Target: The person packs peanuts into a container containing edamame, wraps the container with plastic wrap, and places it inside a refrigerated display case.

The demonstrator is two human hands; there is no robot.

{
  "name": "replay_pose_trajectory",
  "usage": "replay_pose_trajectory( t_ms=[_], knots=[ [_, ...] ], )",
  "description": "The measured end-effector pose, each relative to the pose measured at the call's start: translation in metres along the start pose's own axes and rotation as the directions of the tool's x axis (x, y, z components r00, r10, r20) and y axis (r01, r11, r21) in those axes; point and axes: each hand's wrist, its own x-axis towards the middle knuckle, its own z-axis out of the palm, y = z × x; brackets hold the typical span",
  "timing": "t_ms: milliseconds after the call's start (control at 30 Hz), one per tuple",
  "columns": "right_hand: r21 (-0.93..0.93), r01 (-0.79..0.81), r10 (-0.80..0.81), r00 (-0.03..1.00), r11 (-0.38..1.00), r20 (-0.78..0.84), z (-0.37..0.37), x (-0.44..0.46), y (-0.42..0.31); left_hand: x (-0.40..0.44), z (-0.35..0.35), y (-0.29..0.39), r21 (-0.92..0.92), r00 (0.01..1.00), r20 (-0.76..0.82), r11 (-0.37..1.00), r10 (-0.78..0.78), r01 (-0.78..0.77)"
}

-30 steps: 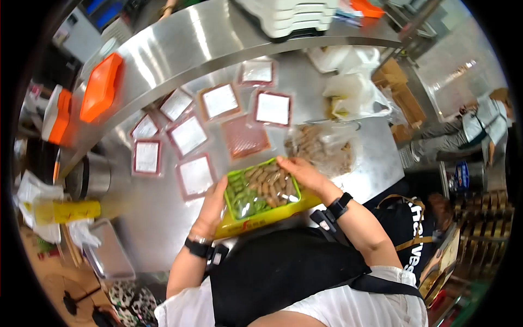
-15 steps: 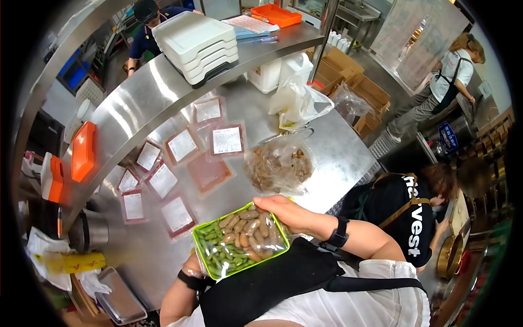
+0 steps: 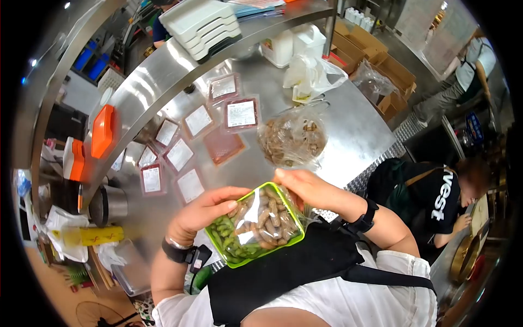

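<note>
A green-rimmed tray (image 3: 218, 248) is held close against the black apron, tilted. Clear film covers its green pods (image 3: 227, 240) on the left and brown peanuts (image 3: 267, 220) on the right. My left hand (image 3: 204, 214) grips the upper left edge, thumb over the film. At the upper right corner, my right hand (image 3: 305, 188) holds the tray, its fingers partly hidden behind it. Beyond the tray, a clear bag of brown pieces (image 3: 292, 136) lies on the steel table (image 3: 354, 128). Several flat sealed packs with white labels (image 3: 241, 113) lie to its left.
Stacked white boxes (image 3: 200, 24) and orange containers (image 3: 102, 131) stand on the raised steel shelf (image 3: 147, 82). White plastic bags (image 3: 308, 76) are at the table's back. A metal pot (image 3: 109, 204) stands left. One person in black (image 3: 419, 191) works at right; another (image 3: 474, 65) stands farther back.
The tray first came down toward the apron, then shifted slightly right and up. My left hand has moved from its lower left side onto the upper edge. The view has swung.
</note>
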Motion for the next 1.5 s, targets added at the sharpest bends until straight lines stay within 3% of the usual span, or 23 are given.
replay_pose_trajectory(
  t_ms=[33,133,167,267,400,433,567,667,700,733,800,867,1000,1100,1200,1367,1467,1500],
  knots=[
    [0.152,0.101,-0.099,0.995,0.983,-0.021,-0.006,-0.004,0.006,-0.001,0.000,-0.002,0.021,1.000,0.002,1.000,0.017,-0.017],
    [0.141,0.383,-0.350,0.912,0.913,-0.211,-0.014,-0.016,0.028,-0.003,0.003,0.002,0.042,1.000,0.000,0.999,0.012,-0.012],
    [-0.136,0.458,-0.478,0.847,0.879,-0.233,-0.016,-0.020,0.031,-0.004,0.003,0.001,0.019,1.000,0.005,1.000,0.013,-0.013],
    [-0.567,0.591,-0.763,0.637,0.574,-0.108,-0.011,-0.025,0.029,-0.002,0.007,-0.001,-0.011,1.000,-0.018,1.000,0.004,-0.004],
    [-0.775,0.480,-0.853,0.503,0.411,-0.141,-0.003,-0.014,0.033,-0.003,0.014,0.000,-0.004,0.998,-0.055,1.000,0.015,-0.016],
    [-0.751,0.463,-0.822,0.539,0.470,-0.182,-0.002,-0.013,0.031,-0.004,0.014,0.000,-0.008,0.998,-0.058,1.000,0.012,-0.013],
    [-0.744,0.444,-0.832,0.485,0.499,-0.269,-0.012,0.000,0.031,-0.009,0.014,-0.001,0.049,0.997,-0.065,0.998,0.041,-0.038],
    [-0.782,0.334,-0.827,0.416,0.526,-0.379,-0.041,0.025,0.058,-0.018,0.014,-0.006,0.054,0.992,-0.079,0.994,0.101,-0.097],
    [-0.626,0.362,-0.718,0.446,0.690,-0.534,-0.055,0.033,0.077,-0.019,0.013,-0.004,0.073,0.991,-0.083,0.992,0.108,-0.102],
    [-0.456,0.327,-0.555,0.591,0.828,-0.585,-0.064,0.029,0.084,-0.022,0.013,-0.004,0.088,0.988,-0.094,0.990,0.119,-0.111],
    [0.035,0.341,-0.319,0.908,0.940,-0.270,-0.060,0.007,0.072,-0.026,0.012,-0.007,0.093,0.987,-0.117,0.990,0.114,-0.103],
    [0.265,0.127,-0.126,0.992,0.956,-0.021,-0.030,-0.007,0.046,-0.021,0.010,-0.012,0.095,0.989,-0.111,0.992,0.096,-0.086],
    [0.203,0.169,-0.187,0.979,0.965,0.076,-0.004,-0.001,0.035,-0.016,0.009,-0.010,0.071,0.992,-0.090,0.994,0.088,-0.082],
    [0.439,0.268,-0.240,0.963,0.857,-0.119,-0.016,-0.003,0.037,-0.018,0.005,-0.013,0.069,0.989,-0.116,0.994,0.096,-0.089],
    [0.563,0.151,-0.096,0.987,0.812,-0.127,-0.008,-0.007,0.021,-0.016,0.002,-0.016,0.065,0.989,-0.121,0.995,0.089,-0.082],
    [0.731,0.038,-0.132,0.989,0.682,0.072,0.000,-0.001,0.026,-0.016,0.000,-0.013,0.046,0.989,-0.117,0.995,0.091,-0.086],
    [0.401,0.119,-0.123,0.992,0.908,-0.017,0.001,-0.010,0.014,-0.016,-0.001,-0.015,0.041,0.988,-0.127,0.995,0.092,-0.087],
    [0.358,0.175,-0.125,0.979,0.917,-0.159,-0.003,-0.012,0.014,-0.018,-0.002,-0.018,0.036,0.987,-0.130,0.996,0.091,-0.087]
  ],
)
